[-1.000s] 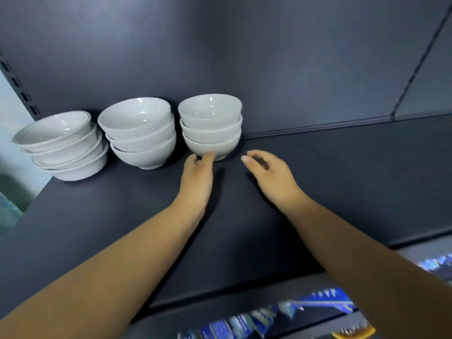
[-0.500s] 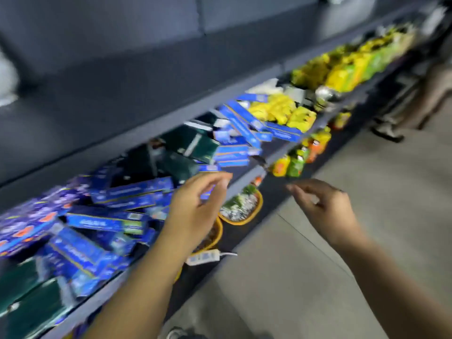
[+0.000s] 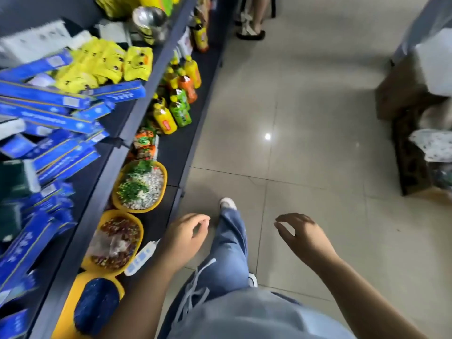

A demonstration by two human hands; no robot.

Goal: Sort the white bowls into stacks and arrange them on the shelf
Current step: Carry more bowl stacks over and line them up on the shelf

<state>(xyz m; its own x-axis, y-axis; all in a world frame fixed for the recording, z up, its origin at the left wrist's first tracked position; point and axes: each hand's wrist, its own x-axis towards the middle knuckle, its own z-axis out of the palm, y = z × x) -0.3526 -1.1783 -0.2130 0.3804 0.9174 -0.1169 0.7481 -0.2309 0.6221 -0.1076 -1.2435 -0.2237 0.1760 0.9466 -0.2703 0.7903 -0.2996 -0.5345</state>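
Note:
No white bowls are in view now. The camera looks down at the tiled floor point(image 3: 305, 118) beside the dark shelving unit point(image 3: 137, 118). My left hand point(image 3: 186, 238) hangs in front of me near the lower shelf edge, fingers loosely curled, holding nothing. My right hand point(image 3: 303, 238) hangs over the floor, fingers relaxed and slightly spread, also holding nothing. My jeans leg and white shoe point(image 3: 227, 204) show between the hands.
The shelves on the left carry blue boxes point(image 3: 49, 99), yellow packets point(image 3: 102, 64), drink bottles point(image 3: 178, 104) and yellow baskets point(image 3: 139, 187). A white power strip point(image 3: 141, 258) lies at the shelf edge. Boxes and bags point(image 3: 420, 118) stand at right. A person's feet point(image 3: 249, 30) stand ahead.
The view swung from the top shelf with its three bowl stacks down to the lower shelves and floor. Both hands left the bowls and dropped, holding nothing.

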